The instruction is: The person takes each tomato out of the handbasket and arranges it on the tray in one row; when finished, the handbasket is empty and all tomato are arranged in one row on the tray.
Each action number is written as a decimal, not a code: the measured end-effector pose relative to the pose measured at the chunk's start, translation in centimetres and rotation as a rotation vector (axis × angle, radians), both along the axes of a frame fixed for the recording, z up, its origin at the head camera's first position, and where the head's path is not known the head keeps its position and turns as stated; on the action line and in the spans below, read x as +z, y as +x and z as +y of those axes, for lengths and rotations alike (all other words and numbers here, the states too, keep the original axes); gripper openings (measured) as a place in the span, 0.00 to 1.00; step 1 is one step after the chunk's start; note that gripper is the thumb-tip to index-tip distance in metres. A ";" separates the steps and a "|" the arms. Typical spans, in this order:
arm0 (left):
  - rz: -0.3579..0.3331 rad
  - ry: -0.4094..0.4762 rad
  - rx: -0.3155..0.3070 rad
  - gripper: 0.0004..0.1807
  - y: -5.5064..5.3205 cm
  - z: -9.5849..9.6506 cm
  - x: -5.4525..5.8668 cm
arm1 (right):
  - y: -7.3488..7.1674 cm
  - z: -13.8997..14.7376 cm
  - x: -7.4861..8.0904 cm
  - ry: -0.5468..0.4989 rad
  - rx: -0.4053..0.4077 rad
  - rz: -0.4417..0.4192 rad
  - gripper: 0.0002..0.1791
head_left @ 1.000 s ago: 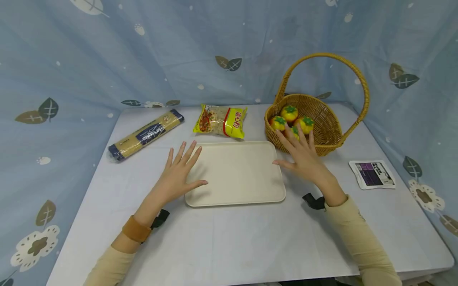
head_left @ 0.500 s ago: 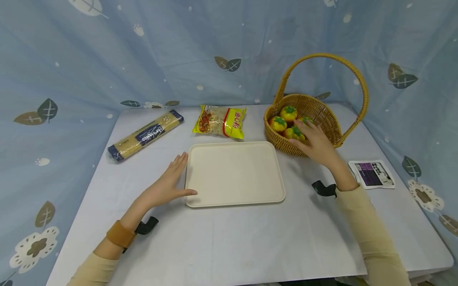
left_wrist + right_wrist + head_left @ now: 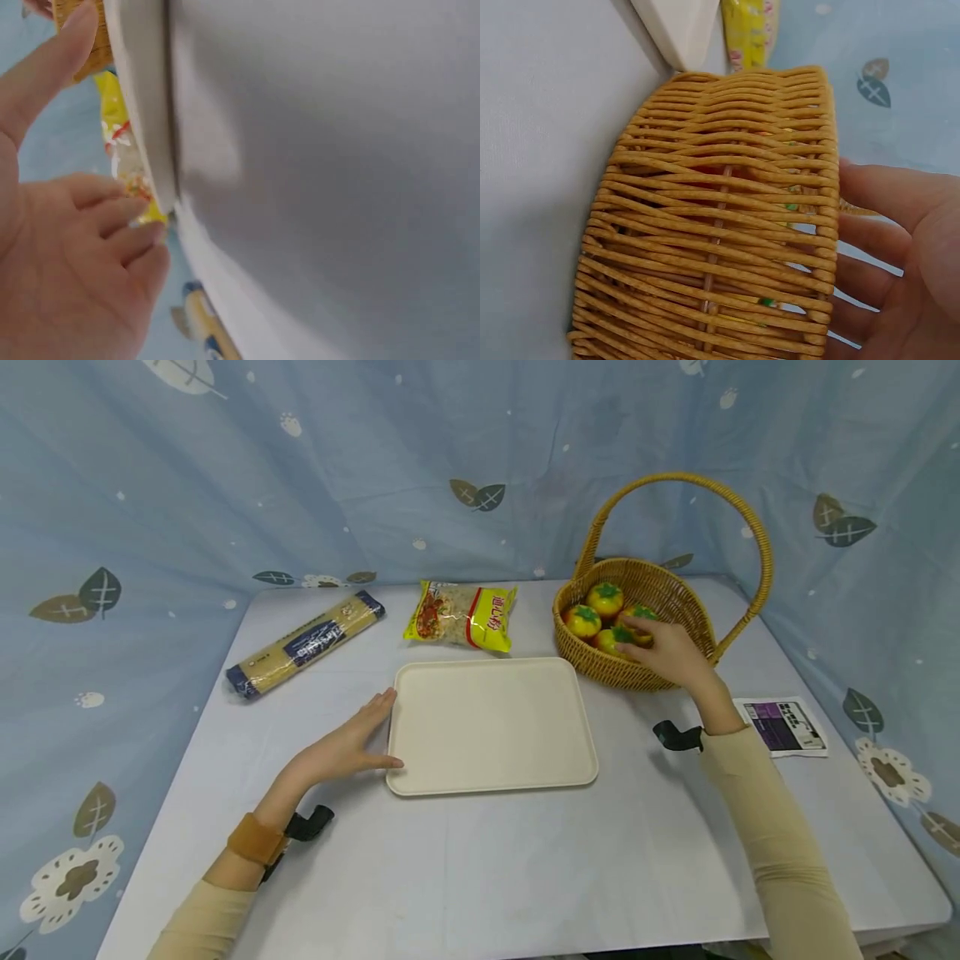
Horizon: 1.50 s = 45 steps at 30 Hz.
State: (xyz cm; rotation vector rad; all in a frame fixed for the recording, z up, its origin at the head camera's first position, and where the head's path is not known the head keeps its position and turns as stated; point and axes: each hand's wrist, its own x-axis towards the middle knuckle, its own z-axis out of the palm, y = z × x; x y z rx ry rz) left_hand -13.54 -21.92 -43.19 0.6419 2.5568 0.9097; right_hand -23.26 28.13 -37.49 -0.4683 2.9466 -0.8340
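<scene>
My left hand (image 3: 341,752) lies at the left rim of a cream rectangular tray (image 3: 491,727), thumb apart from the fingers; the left wrist view shows its palm beside the tray's edge. My right hand (image 3: 671,652) reaches over the front rim of a wicker basket (image 3: 720,210) with a tall arched handle. Thumb and fingers are bent and spread above the orange-yellow persimmons (image 3: 583,622) with green leafy tops. The front persimmon (image 3: 609,641) lies closest to the thumb. Basket weave hides the fingertips in the right wrist view, and no persimmon is seen lifted.
Behind the tray lies a yellow bag of dried noodles (image 3: 461,616). A long pack of dried noodles (image 3: 307,643) lies at the back left. On the right is a flat white-and-purple packet (image 3: 787,727), partly behind the right forearm. A patterned blue curtain (image 3: 337,468) borders the table.
My left hand has drawn back left to the tray's edge. My right hand has moved further right, over the basket, and its fingers have bent down. The tray and persimmons have stayed in place.
</scene>
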 end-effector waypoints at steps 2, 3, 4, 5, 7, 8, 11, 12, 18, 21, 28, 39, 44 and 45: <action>-0.011 -0.001 -0.015 0.62 -0.1 -0.2 -0.2 | -0.1 0.0 -0.1 -0.003 0.001 -0.027 0.31; -0.014 -0.002 -0.018 0.61 -0.1 -0.3 -0.3 | -0.2 0.0 -0.1 -0.006 0.002 -0.038 0.32; -0.019 -0.002 -0.019 0.61 -0.1 -0.4 -0.3 | -0.2 0.0 -0.1 -0.007 0.001 -0.045 0.32; -0.021 -0.005 -0.018 0.61 -0.1 -0.4 -0.4 | -0.3 0.0 -0.2 -0.007 0.001 -0.050 0.32; -0.024 -0.004 -0.012 0.61 0.0 -0.5 -0.5 | -0.4 0.0 -0.3 -0.004 -0.003 -0.051 0.31; -0.027 0.001 -0.007 0.61 0.0 -0.5 -0.5 | -0.4 0.0 -0.3 -0.004 -0.006 -0.051 0.31; -0.039 0.013 -0.002 0.60 0.1 -0.6 -0.4 | -0.6 0.0 -0.4 0.000 -0.012 -0.053 0.31; -0.042 0.017 -0.002 0.60 0.1 -0.7 -0.4 | -0.6 0.0 -0.4 0.001 -0.013 -0.055 0.31; -0.060 0.029 0.003 0.60 0.0 -0.8 -0.8 | -1.2 -0.1 -0.7 0.007 -0.024 -0.085 0.31; -0.062 0.037 0.010 0.60 0.1 -0.8 -1.0 | -1.4 0.0 -0.7 0.008 -0.035 -0.128 0.31; -0.041 0.052 0.031 0.58 0.3 -1.0 -1.4 | -1.8 0.1 -0.7 0.004 -0.046 -0.207 0.32; -0.015 0.072 0.062 0.53 0.7 -0.9 -1.2 | -1.7 0.4 -0.9 -0.007 -0.041 -0.207 0.32; -0.016 0.076 0.068 0.52 0.6 -0.9 -1.2 | -1.5 0.4 -0.9 -0.004 -0.049 -0.177 0.32; -0.017 0.075 0.068 0.52 0.6 -0.9 -1.2 | -1.4 0.4 -0.9 -0.004 -0.051 -0.170 0.32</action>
